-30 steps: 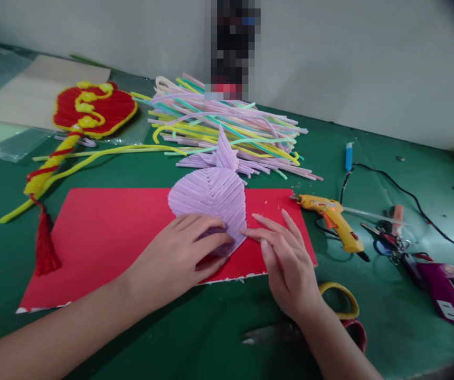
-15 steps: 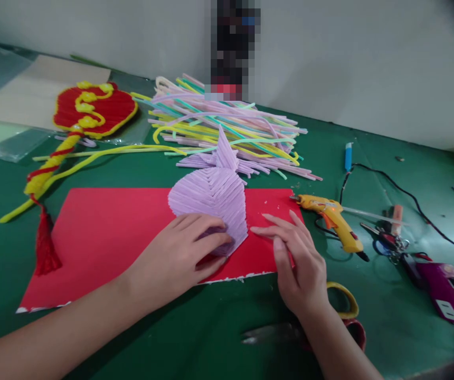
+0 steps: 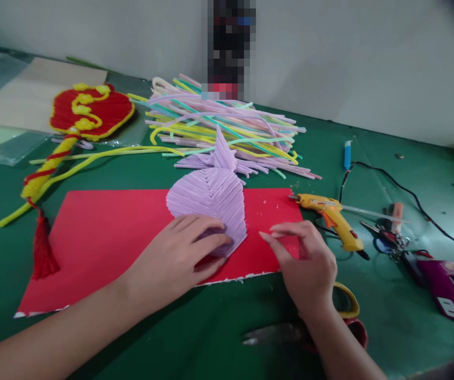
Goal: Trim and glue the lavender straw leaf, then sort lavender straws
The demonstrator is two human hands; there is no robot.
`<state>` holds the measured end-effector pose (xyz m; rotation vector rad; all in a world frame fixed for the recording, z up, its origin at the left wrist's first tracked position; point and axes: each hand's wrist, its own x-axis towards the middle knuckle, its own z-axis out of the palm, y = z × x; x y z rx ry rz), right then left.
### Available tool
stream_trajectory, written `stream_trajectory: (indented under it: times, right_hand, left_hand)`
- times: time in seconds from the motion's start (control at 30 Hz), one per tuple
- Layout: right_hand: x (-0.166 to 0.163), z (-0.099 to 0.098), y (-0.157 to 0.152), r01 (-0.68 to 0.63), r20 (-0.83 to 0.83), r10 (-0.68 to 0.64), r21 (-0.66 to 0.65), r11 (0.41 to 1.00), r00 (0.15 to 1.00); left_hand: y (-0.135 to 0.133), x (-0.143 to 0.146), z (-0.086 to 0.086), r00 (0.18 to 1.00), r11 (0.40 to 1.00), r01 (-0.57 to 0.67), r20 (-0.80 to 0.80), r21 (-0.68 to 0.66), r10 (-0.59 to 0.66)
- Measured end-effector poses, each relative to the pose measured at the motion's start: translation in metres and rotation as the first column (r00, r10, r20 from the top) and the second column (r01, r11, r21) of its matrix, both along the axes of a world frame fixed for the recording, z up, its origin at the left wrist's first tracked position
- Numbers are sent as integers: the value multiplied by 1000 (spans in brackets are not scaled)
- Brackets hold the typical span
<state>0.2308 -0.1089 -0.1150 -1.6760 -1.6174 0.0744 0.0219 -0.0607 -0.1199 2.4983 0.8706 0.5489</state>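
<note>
A leaf-shaped lilac panel (image 3: 211, 195) of pipe cleaners laid side by side rests on a red sheet (image 3: 104, 232). My left hand (image 3: 187, 245) lies over the panel's lower part, its bent fingers holding it down at the near right edge. To the right of the panel, just above the red sheet, my right hand (image 3: 304, 253) has thumb and forefinger brought together in a pinch. Whatever may be between those tips is too small to make out. Behind the panel stands a smaller pointed lilac piece (image 3: 224, 150).
Many coloured pipe cleaners (image 3: 227, 121) are heaped by the wall. A yellow glue gun (image 3: 332, 214), scissors (image 3: 348, 301) and keys (image 3: 395, 243) lie on the right. At the left is a red and yellow fan (image 3: 92, 113) with a red tassel (image 3: 44, 250).
My right hand's fingers, stretched toward the panel before, have drawn back to the right and come together in a pinch. My left hand stays on the lilac panel.
</note>
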Motion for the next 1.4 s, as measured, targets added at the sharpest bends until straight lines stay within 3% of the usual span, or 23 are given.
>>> stream_trajectory:
  times: [0.37,0.7,1.1,1.17,1.27,1.33,1.4]
  right_hand:
    - [0,1,-5,-169,-83,161,-101,981,984]
    - [0,5,-6,-386,-7,394,-225,895,919]
    - [0,4,-6,-446,72,457,-136,885,886]
    - [-1,3,-5,-409,41,416,-120,905,908]
    - [-1,1,-1,-184,-4,184,-24,983,983]
    - [0,-1,0,-29,-18,29,4,1000,999]
    - [0,-1,0,27,-23,-28,-25,999,999]
  left_hand:
    - [0,-1,-1,1000,1000,-7,-15,18,7]
    - [0,1,-1,1000,999,-11,-12,45,12]
    - [0,1,-2,1000,998,-17,8,57,17]
    - [0,1,-2,1000,999,-15,8,46,15]
    - [1,1,-1,1000,1000,0,-2,25,0]
    - [1,1,0,1000,1000,8,-2,19,-8]
    - [1,0,0,1000,1000,10,3,15,-10]
